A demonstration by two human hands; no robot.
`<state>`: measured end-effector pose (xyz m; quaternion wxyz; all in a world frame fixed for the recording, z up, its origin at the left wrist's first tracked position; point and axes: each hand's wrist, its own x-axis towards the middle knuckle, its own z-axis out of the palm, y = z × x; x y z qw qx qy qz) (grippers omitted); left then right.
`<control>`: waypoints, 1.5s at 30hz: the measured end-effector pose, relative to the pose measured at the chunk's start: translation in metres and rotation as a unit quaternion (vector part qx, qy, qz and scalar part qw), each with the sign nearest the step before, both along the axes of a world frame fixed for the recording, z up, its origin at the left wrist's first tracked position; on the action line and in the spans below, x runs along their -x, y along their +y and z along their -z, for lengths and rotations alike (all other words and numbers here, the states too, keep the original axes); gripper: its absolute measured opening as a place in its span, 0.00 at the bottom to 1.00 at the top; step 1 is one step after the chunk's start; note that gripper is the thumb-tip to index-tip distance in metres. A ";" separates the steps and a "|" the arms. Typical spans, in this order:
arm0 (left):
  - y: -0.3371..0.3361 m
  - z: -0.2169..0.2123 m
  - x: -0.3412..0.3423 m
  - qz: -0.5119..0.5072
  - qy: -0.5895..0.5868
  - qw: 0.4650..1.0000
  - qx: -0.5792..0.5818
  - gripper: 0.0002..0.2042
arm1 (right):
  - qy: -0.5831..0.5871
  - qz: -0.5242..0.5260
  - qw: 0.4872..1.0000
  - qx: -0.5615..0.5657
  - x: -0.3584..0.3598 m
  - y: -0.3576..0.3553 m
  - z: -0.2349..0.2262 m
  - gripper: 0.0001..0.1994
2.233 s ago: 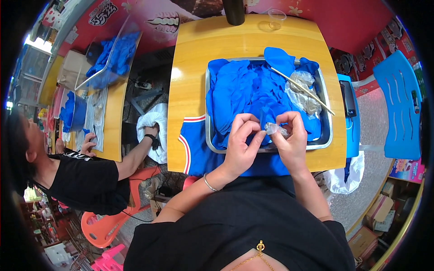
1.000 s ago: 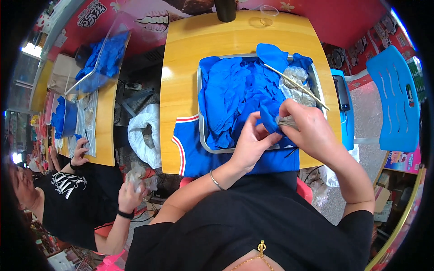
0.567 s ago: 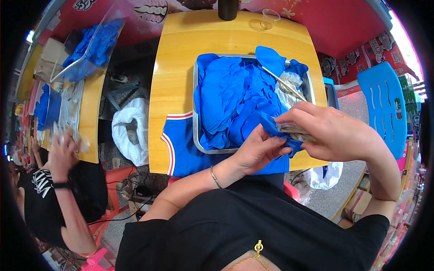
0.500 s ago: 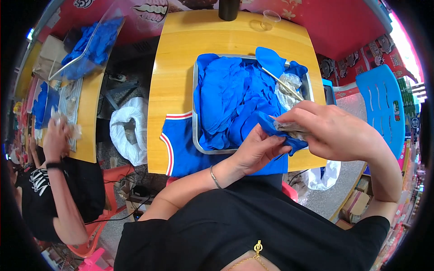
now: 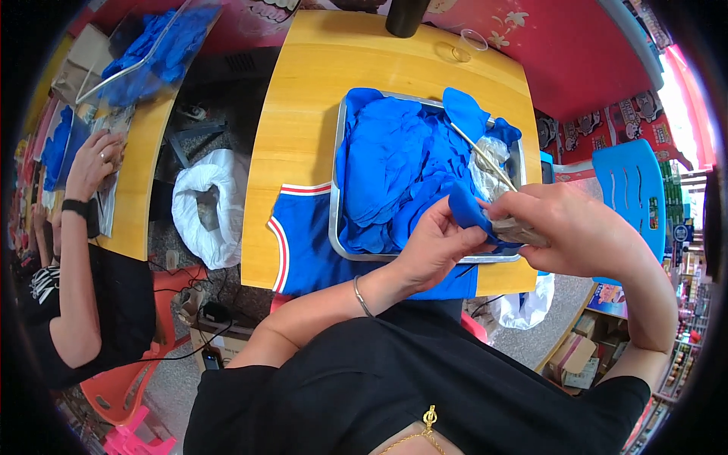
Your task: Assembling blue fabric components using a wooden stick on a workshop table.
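At the near right corner of a metal tray (image 5: 334, 235) both my hands meet. My left hand (image 5: 434, 244) pinches a thin, blue, rounded sheet (image 5: 468, 211) between thumb and fingers. Closed round a crumpled clear plastic bag (image 5: 518, 230), my right hand (image 5: 569, 227) presses up to the same sheet. What lies inside the bag I cannot make out. Many similar blue sheets (image 5: 387, 163) fill the tray in a heap. A thin pale stick (image 5: 479, 152) slants across them toward my right hand, beside a second clear plastic bundle (image 5: 491, 155).
Under the tray lies a blue jersey (image 5: 299, 243) with striped trim, on a wooden table (image 5: 296, 98). A dark cup (image 5: 404, 19) and clear plastic cup (image 5: 474, 39) stand at the back. White sacks (image 5: 208, 208) flank the table. At left, a co-worker's hand (image 5: 92, 163) works.
The blue sheet now stands more upright in my left hand, and the bag shows more in my right. My view has shifted slightly. The co-worker's hand has moved farther away.
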<state>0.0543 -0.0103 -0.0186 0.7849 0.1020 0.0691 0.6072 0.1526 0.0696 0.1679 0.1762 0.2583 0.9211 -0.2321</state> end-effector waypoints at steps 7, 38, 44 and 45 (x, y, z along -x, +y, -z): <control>-0.002 0.001 -0.001 -0.058 0.064 0.995 -0.052 0.16 | 0.012 -0.033 0.999 -0.013 0.000 0.002 0.004 0.15; -0.010 -0.010 -0.026 0.137 0.070 0.988 0.032 0.15 | 0.035 -0.003 0.978 -0.205 -0.045 -0.011 0.039 0.19; -0.008 -0.015 -0.028 0.155 0.055 0.979 0.119 0.10 | -0.014 0.002 0.988 -0.153 -0.038 -0.006 0.022 0.11; -0.008 -0.014 -0.029 0.161 0.047 0.976 0.143 0.11 | 0.036 0.034 0.989 -0.141 -0.037 -0.004 0.020 0.10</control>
